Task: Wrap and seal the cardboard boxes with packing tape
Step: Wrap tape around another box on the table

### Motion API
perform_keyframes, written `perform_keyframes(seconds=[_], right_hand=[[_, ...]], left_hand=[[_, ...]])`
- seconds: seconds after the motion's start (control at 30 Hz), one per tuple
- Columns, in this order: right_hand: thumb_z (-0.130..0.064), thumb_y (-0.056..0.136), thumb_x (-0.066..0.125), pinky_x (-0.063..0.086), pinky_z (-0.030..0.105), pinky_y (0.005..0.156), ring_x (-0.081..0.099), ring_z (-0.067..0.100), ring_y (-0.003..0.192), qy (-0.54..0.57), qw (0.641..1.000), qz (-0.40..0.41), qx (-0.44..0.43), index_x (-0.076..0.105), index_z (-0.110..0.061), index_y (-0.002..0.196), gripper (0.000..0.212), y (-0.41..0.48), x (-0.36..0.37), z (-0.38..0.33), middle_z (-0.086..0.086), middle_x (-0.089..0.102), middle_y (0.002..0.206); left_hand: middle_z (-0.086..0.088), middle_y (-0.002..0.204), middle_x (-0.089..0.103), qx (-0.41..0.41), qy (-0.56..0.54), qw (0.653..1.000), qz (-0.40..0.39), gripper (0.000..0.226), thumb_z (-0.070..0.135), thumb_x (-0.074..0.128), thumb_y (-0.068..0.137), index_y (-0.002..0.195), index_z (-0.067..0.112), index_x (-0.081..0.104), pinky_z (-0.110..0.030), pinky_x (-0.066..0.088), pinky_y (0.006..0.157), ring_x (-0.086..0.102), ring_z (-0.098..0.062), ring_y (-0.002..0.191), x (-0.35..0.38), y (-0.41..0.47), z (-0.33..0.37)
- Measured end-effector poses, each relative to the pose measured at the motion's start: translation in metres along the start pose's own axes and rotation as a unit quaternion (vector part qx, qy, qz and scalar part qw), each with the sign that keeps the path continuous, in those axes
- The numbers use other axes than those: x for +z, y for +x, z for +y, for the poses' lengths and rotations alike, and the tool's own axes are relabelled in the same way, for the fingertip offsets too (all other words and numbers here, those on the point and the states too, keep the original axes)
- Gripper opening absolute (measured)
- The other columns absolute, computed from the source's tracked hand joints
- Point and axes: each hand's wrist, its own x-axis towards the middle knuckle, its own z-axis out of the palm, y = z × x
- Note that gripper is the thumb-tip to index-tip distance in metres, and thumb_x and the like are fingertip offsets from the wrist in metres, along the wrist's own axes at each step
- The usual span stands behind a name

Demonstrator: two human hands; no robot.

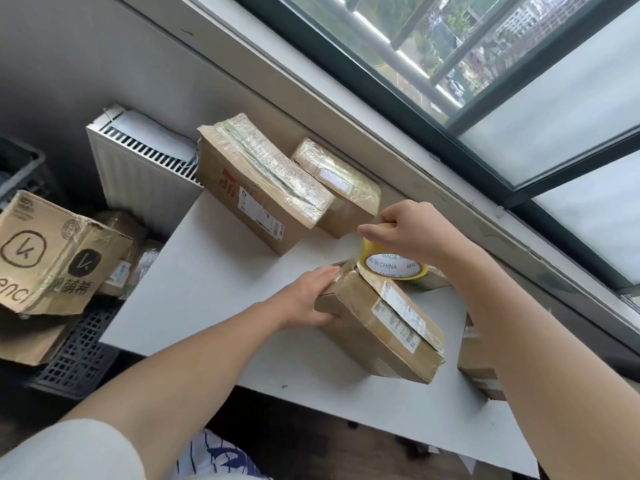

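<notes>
The large back box (pixel 263 181) looks fully taped; the left grip (pixel 310 297) clasps the near box (pixel 377 327), the right grip (pixel 410 230) pinches the tape roll (pixel 393 266), wrapping unfinished.

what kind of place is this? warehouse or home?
Likely a home or small office room, not a warehouse: white table against a high-floor window, wall radiator beside it, loose parcels piled on floor crates. Left hand holds a box, right hand the tape roll.
</notes>
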Motion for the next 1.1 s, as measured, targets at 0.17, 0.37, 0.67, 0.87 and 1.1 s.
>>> perform_keyframes(seconds=[0.17,0.37,0.67,0.87,1.1], right_hand=[[-0.053,0.092,0.064,0.031,0.031,0.053,0.038,0.017,0.054,0.031,1.0,0.0,0.007,0.042,-0.013,0.061,0.056,-0.011,-0.002,0.022,0.002,0.04,0.056],[-0.046,0.093,0.065,0.029,0.029,0.051,0.033,0.01,0.049,0.064,0.998,-0.015,0.016,0.04,-0.015,0.058,0.053,-0.022,-0.007,0.041,-0.004,0.036,0.053],[-0.037,0.093,0.061,0.029,0.03,0.053,0.034,0.016,0.054,0.049,0.996,-0.009,0.068,0.043,-0.011,0.063,0.044,-0.043,-0.017,0.101,0.001,0.037,0.057],[-0.028,0.095,0.054,0.043,0.03,0.059,0.059,0.017,0.069,0.035,0.996,-0.051,0.071,0.065,-0.025,0.075,0.023,-0.065,-0.016,0.145,-0.002,0.065,0.071],[-0.022,0.096,0.049,0.047,0.032,0.057,0.055,0.017,0.055,0.116,0.993,0.015,0.0,0.068,-0.041,0.088,0.028,-0.077,-0.03,0.173,0.005,0.065,0.069]], left_hand=[[-0.003,0.146,0.044,0.008,0.012,1.0,-0.002,0.11,0.069,0.072,0.063,0.152,0.01,0.046,-0.038,0.038,0.116,0.046,-0.016,0.134,0.005,0.007,-0.001],[0.002,0.168,0.012,0.003,0.047,0.998,-0.042,0.141,0.067,0.089,0.054,0.162,0.021,0.011,-0.036,0.015,0.127,0.012,-0.016,0.154,0.009,0.02,0.016],[0.0,0.144,0.03,0.019,0.066,0.997,-0.045,0.127,0.064,0.081,0.059,0.158,0.038,0.006,-0.048,0.029,0.119,0.031,-0.025,0.134,0.018,0.04,0.045],[0.007,0.14,0.032,0.029,0.146,0.989,-0.026,0.119,0.073,0.067,0.052,0.152,0.034,0.016,-0.041,0.028,0.111,0.032,-0.018,0.131,0.002,0.044,0.077],[0.006,0.137,0.034,0.014,0.253,0.966,-0.06,0.126,0.065,0.074,0.063,0.158,0.042,-0.005,-0.046,0.027,0.107,0.03,-0.022,0.127,-0.009,0.044,0.129]])
